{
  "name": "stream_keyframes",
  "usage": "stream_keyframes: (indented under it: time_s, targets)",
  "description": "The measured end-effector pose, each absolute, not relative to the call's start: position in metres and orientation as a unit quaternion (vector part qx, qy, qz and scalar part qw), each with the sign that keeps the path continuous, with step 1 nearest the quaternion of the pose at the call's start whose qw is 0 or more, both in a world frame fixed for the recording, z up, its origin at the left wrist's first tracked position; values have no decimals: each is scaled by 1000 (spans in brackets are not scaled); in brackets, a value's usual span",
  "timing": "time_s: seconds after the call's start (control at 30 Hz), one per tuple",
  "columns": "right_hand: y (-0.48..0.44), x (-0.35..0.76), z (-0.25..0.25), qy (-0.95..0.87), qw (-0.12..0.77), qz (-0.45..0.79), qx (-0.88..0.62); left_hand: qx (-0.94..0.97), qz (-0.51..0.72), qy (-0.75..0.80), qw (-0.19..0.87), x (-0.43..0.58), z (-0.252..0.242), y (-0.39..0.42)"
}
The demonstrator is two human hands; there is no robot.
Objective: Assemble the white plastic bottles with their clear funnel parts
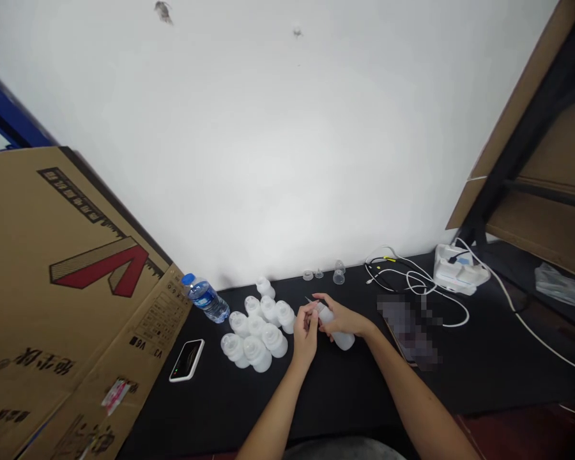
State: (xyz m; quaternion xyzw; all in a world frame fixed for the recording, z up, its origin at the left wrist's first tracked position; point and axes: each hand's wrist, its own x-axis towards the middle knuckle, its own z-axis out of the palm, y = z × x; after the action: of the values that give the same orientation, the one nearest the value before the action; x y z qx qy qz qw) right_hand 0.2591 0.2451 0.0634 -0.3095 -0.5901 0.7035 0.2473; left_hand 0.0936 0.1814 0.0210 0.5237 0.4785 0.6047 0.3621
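A translucent white bottle (342, 338) lies tilted in my right hand (338, 317), whose fingers wrap round its upper part. My left hand (306, 326) is closed at the neck end of that bottle, its fingertips pinched on something I cannot make out. A thin pointed tip (309, 300) sticks out above the fingers. Just left of my hands stands a group of several white capped bottles (256, 327), close together on the black table (211, 409). Small clear parts, among them a ring (308, 275) and a clear cap (338, 276), lie behind my hands near the wall.
A water bottle (207, 298) with a blue cap leans at the left, by a large cardboard box (76, 287). A white-edged phone (186, 361) lies nearby. On the right are white cables (416, 281), a white power strip (460, 268) and a blurred flat object (407, 329).
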Motion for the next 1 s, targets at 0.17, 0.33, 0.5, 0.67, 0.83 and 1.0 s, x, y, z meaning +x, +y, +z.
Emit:
stream_keyframes:
  time_s: [0.17,0.33,0.5,0.67,0.83,1.0]
  targets:
    - [250,258,53,-622,225,676,-325,537,606,468,354,95,24,180]
    - [250,257,50,-667,220,622,-345,554,592,472,345,93,25,180]
    - [245,257,53,-705,232,575,-345,571,570,512,295,92,31,180]
    - [244,258,51,-705,240,580,-331,572,564,517,296,91,32,179]
    - [246,257,45,-604,257,697,-288,547,571,476,385,92,35,178]
    - [245,251,45,-550,265,744,-273,534,601,466,370,91,35,179]
